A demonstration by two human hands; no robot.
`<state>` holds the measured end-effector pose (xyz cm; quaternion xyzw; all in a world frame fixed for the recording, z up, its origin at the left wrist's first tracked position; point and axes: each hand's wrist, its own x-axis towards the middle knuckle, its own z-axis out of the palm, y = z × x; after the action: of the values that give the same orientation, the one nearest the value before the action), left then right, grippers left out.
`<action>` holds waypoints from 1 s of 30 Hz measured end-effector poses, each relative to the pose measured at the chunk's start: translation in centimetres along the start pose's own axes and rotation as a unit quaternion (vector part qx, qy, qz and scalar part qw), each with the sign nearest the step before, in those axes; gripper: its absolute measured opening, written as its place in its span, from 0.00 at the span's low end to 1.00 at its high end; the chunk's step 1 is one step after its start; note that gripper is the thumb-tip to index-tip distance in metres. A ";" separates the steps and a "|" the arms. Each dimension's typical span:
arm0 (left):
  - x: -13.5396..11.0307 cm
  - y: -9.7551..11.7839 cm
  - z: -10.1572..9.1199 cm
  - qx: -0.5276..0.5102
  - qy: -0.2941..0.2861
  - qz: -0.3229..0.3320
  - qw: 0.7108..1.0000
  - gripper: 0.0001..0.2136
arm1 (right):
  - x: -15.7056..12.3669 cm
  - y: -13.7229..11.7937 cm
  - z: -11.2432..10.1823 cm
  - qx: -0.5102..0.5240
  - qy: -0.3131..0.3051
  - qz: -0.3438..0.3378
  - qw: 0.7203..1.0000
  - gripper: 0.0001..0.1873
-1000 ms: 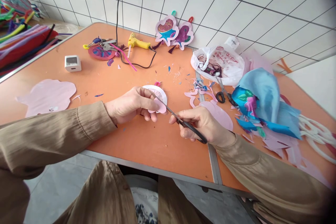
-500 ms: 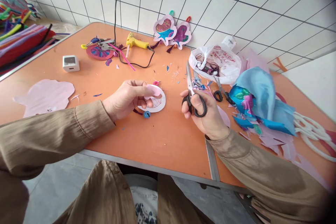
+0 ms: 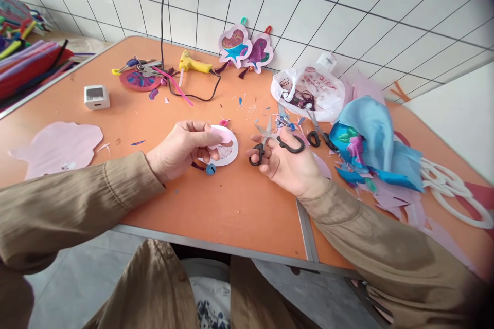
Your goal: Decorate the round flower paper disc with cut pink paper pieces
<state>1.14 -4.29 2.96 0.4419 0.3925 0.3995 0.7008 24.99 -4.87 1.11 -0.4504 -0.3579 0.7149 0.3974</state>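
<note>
My left hand (image 3: 189, 146) pinches a small pink piece (image 3: 222, 135), which looks like paper or felt, above the table. Beneath it lies a white oval ring-shaped piece (image 3: 230, 158), partly hidden by my fingers. A blue bell (image 3: 210, 169) on a dark cord rests beside the oval, and a pink loop (image 3: 224, 123) shows at its top. With fingers and thumb through the handles, my right hand (image 3: 287, 164) holds black-handled scissors (image 3: 266, 136). Their blades are spread apart and point up and away, clear of the pink piece.
A yellow glue gun (image 3: 195, 64) with its cord stands at the back, near keys (image 3: 150, 68). Two heart-like ornaments (image 3: 234, 46) lean on the tiled wall. On the right are a plastic bag (image 3: 320, 92), second scissors (image 3: 314, 136) and blue fabric (image 3: 370, 118). Pink sheet (image 3: 64, 144) lies left.
The scissors in my right hand have opened and tilted left, their blades now apart. My left hand still pinches the pink piece. The whole view has shifted slightly.
</note>
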 end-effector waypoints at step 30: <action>-0.6 -1.1 0.9 0.125 -0.047 0.067 0.989 0.10 | -1.1 1.4 5.0 -0.166 0.029 -0.244 0.955 0.15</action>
<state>1.95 -5.47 2.34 0.5696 0.3759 0.3719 0.6292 20.27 -7.18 1.99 -0.4296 -0.5589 0.5130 0.4898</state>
